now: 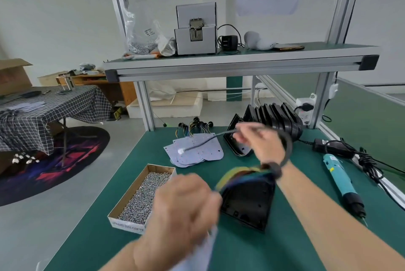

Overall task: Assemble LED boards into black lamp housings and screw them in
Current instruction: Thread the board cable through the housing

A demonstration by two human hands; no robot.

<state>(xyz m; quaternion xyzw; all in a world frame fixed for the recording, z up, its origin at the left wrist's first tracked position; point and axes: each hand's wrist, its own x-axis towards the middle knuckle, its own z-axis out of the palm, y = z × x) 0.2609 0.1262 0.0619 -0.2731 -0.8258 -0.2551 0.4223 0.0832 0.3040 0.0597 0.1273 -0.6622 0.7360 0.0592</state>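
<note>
A black triangular lamp housing (pixel 247 201) lies on the green mat in front of me. My left hand (pixel 184 207), blurred, grips a white LED board (pixel 203 251) just left of it. Coloured wires (pixel 237 175) run from that board over the housing's top edge. My right hand (pixel 256 141) is raised above the housing and pinches the black cable (pixel 203 143) of the same harness, whose white plug (pixel 181 151) hangs over the board stack.
A stack of white LED boards (pixel 197 150) with wire bundles lies mid-table. A cardboard box of screws (pixel 142 196) sits at the left. Black housings (pixel 274 121) stand in a row at the back. A teal electric screwdriver (pixel 341 181) lies at the right.
</note>
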